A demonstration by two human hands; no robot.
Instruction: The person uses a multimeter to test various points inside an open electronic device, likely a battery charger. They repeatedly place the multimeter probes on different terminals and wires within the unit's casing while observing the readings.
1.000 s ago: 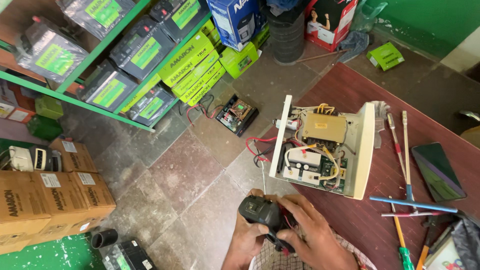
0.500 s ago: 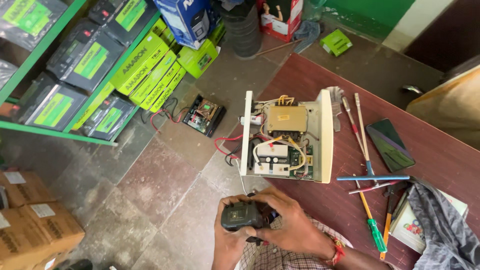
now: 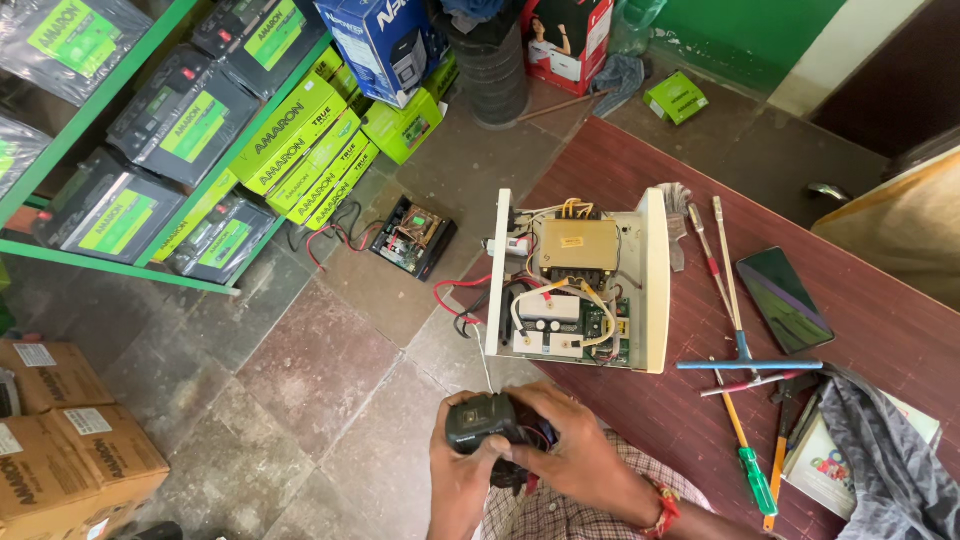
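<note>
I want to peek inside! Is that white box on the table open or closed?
Open. The white box has no cover on top, so its transformer, wires and green circuit board show, lying on the table.

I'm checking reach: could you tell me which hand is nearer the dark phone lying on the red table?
Right hand: it is nearer the phone; left hand lies farther.
</note>
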